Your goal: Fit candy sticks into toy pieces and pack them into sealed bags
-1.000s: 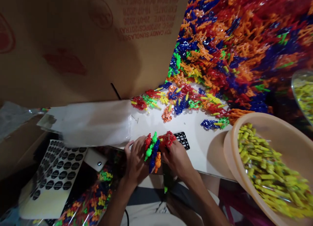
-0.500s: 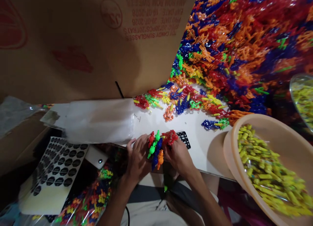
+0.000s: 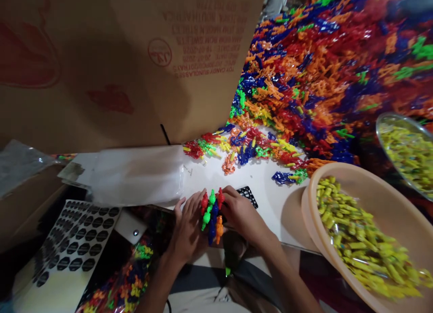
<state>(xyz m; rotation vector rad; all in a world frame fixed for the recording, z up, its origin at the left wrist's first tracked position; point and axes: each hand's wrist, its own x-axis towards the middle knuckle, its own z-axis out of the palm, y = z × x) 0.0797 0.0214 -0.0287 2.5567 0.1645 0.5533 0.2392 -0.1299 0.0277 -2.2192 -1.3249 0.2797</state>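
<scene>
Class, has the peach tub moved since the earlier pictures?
No. Judged against the table, the peach tub keeps its place beside a green toy; the view itself shifted.

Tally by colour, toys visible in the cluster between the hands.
Red toys: 2
Green toy: 1
Blue toy: 1
Orange toy: 1
Total: 5 visible; any tucked behind the fingers can't be counted.

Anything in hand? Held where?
Bunch of colored toys: left hand holds its left side; right hand is at its right side. Exact finger contact is hidden.
</scene>
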